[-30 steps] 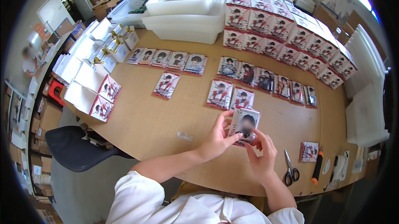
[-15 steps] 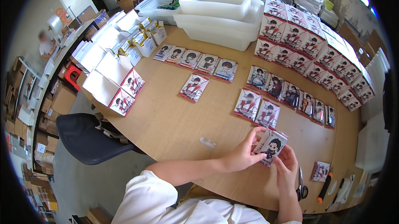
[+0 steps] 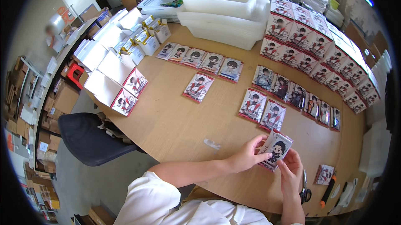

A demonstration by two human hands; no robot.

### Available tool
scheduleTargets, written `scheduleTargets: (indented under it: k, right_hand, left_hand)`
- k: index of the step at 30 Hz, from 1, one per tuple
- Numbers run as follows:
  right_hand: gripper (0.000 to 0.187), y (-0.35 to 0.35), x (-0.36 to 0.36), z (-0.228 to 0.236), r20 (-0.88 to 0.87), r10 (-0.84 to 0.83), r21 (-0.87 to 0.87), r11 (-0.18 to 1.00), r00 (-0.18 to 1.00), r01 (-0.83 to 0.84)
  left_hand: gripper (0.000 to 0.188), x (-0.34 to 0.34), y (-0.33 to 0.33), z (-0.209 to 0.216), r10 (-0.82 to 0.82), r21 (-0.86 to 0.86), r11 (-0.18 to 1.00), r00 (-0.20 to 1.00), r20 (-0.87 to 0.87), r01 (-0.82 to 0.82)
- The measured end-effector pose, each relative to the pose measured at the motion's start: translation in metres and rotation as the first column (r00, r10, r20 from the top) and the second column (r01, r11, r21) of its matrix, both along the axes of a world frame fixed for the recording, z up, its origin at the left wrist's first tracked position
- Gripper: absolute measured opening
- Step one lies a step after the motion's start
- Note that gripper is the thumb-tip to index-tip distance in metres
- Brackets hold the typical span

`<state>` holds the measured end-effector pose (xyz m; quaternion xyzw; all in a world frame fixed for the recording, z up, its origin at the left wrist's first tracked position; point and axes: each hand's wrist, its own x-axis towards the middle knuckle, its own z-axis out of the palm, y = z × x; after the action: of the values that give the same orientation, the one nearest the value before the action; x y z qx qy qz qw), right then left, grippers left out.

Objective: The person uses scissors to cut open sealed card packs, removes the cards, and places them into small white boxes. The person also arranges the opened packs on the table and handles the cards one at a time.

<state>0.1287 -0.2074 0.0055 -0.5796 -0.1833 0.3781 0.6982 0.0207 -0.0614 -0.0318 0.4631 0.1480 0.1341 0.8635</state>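
Packet (image 3: 277,146) in hand, rows on the counter (image 3: 167,120)

So the cartoon-figure one is held up over the near side. The left hand (image 3: 250,154) has its grip pinching it, thumb across the front. The right hand (image 3: 291,166) is at the lower right edge, but can't tell if that grip is really pinching.

Progress-wise, I'd say plenty's laid out: a row of five cartoon packets (image 3: 211,63), a lone red-edged packet (image 3: 198,87) below, six glossy packets (image 3: 296,95) further right, plus a red-edged pair (image 3: 252,104). The held one isn't down yet.

Hard to make out: fingers behind it, and whether it's a stack. Scissors (image 3: 307,194) are partly hidden by the right wrist.
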Motion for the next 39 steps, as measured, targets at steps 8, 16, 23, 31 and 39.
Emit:
scheduleTargets:
  k: [8, 16, 23, 31, 39]
  right_hand:
    - [0.043, 0.002, -0.002, 0.001, 0.005, 0.028, 0.027, 0.999, 1.000, -0.028]
    - [0.042, -0.003, 0.007, -0.012, 0.092, 0.084, 0.044, 0.995, 0.992, -0.089]
    - [0.042, -0.004, 0.004, 0.004, 0.446, 0.080, -0.069, 0.996, 0.891, -0.055]
    - [0.038, -0.034, 0.032, 0.087, 0.766, 0.462, -0.419, 0.886, 0.448, -0.199]
    - [0.038, -0.044, 0.143, 0.058, 0.876, 0.476, -0.471, 0.810, 0.076, 0.349]
  left_hand:
    - [0.046, -0.003, 0.005, 0.003, -0.023, -0.018, 1.000, 0.999, -0.045, 0.023]
    - [0.049, 0.001, 0.021, 0.012, 0.100, -0.020, 0.995, 0.995, 0.004, -0.100]
    - [0.045, -0.003, 0.092, 0.022, 0.514, 0.023, 0.856, 0.855, 0.070, -0.516]
    - [0.027, 0.015, 0.175, 0.083, 0.539, -0.020, 0.840, 0.831, 0.138, -0.542]
    - [0.030, 0.092, 0.235, 0.048, 0.331, 0.122, 0.931, 0.937, 0.112, -0.343]
